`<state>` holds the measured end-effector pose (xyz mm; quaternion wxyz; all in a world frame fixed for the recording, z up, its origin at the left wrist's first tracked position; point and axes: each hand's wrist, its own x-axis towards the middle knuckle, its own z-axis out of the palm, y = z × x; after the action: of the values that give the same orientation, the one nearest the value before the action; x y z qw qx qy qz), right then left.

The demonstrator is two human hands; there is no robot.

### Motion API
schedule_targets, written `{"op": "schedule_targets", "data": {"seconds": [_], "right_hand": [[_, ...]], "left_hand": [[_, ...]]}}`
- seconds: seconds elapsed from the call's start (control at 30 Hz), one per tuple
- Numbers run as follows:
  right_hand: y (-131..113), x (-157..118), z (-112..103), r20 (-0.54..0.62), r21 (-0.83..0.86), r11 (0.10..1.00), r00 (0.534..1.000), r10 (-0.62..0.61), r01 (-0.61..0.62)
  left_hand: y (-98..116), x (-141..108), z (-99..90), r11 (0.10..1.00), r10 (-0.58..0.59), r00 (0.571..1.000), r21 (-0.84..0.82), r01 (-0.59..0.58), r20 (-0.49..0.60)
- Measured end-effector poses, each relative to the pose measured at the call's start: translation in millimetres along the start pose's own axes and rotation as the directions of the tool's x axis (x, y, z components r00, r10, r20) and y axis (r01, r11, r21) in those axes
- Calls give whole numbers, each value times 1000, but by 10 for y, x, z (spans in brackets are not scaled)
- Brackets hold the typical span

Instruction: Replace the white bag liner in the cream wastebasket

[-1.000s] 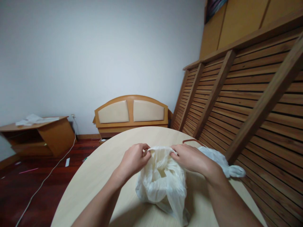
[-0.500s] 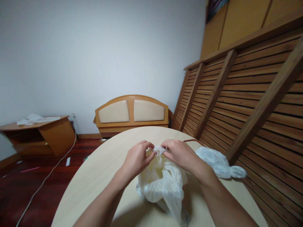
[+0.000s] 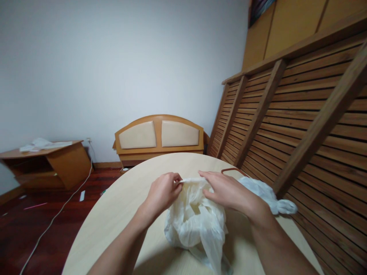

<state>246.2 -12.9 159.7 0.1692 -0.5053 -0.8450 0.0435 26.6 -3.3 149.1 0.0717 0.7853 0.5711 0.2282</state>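
A thin white plastic bag [image 3: 197,225] stands crumpled on the round pale table [image 3: 114,225], its mouth facing up and something yellowish showing faintly inside. My left hand [image 3: 166,189] pinches the far rim of the bag between thumb and fingers. On the other side, my right hand [image 3: 222,187] rests at the same rim with thumb and fingers spread apart, the bag's edge running up against it. A stretch of the rim is pulled straight between both hands. What lies in the bag is mostly hidden by its folds.
A second, knotted plastic bag [image 3: 262,193] lies at the table's right edge, beside a brown strap-like loop [image 3: 229,169]. Wooden slats [image 3: 309,114] lean close on the right. Beyond the table are a headboard [image 3: 159,133], a low cabinet [image 3: 69,164] and a floor cable [image 3: 57,217].
My hands have moved apart, stretching the bunched rim into a straight edge. My right hand has loosened its pinch, spread its fingers and shifted right. The bag's mouth is wider.
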Motion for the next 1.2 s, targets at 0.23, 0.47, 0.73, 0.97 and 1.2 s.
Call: {"op": "schedule_targets", "data": {"seconds": [0.23,0.47,0.73,0.97,1.2], "right_hand": [[-125,145,53,21,-72,997,999,-35,36],[-62,169,80,-28,-216,974,998,61,-65],[-362,64,132,-80,-8,997,994,-80,80],[-529,40,453,291,89,993,951,-100,77],[-478,106,504,311,-3,997,948,-68,72]], "left_hand": [[23,-20,7,999,45,999,-14,-45,1],[7,-2,49,1000,12,1000,3,-12,-14],[-152,111,102,999,-35,998,-3,35,-52],[-204,162,99,997,-81,992,11,82,-100],[-101,107,69,993,-44,981,103,64,-188]]}}
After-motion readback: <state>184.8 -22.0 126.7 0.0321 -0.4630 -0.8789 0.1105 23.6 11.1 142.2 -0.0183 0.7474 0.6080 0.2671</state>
